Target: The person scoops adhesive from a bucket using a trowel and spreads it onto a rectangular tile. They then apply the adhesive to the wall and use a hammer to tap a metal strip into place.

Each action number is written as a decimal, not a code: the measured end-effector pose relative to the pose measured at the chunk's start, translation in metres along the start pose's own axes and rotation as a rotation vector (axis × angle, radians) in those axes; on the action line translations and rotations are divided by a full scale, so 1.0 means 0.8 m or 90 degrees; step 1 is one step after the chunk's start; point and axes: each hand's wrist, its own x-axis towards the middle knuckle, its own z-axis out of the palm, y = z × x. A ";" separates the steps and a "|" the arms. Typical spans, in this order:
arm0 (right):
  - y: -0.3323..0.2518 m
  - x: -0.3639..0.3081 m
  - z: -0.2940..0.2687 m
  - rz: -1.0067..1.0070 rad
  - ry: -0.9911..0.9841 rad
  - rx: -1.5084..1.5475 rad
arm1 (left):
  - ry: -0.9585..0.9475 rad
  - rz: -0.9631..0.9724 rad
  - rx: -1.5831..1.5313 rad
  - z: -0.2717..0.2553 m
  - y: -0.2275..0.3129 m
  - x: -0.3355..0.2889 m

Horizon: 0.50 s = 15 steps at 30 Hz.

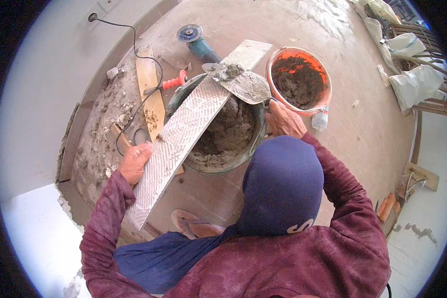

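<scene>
My left hand (135, 163) grips the near end of a long, narrow tile strip (176, 134), its ridged back facing up. The strip slants across a round tub (256, 149) of wet grey mortar (223, 131). My right hand (286, 120) is closed around the handle of a trowel (251, 88), the handle mostly hidden by the fingers. The trowel's blade lies over the far part of the strip. A lump of mortar (228, 72) sits at the blade's tip.
An orange bucket (328, 92) with mortar stands right of the tub, a clear plastic bottle (321, 120) beside it. Beyond the tub lies an angle grinder (201, 48). Left are a red-handled tool (174, 82), a wooden board (151, 94) and a black cable (134, 37). White sacks (417, 87) lie far right.
</scene>
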 end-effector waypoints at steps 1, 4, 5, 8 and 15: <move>-0.003 0.001 0.000 -0.017 0.013 0.008 | 0.002 -0.014 -0.002 -0.005 0.004 -0.003; -0.016 0.000 -0.009 0.035 -0.014 -0.003 | -0.009 -0.031 -0.012 -0.006 0.007 0.000; -0.019 -0.002 -0.013 0.071 -0.034 -0.013 | -0.016 -0.033 -0.016 -0.006 0.006 0.003; -0.015 -0.032 -0.015 0.117 -0.063 -0.020 | -0.075 -0.033 -0.021 -0.003 -0.021 0.017; -0.021 -0.032 -0.020 0.162 -0.030 -0.049 | -0.091 0.034 0.134 -0.038 -0.022 0.050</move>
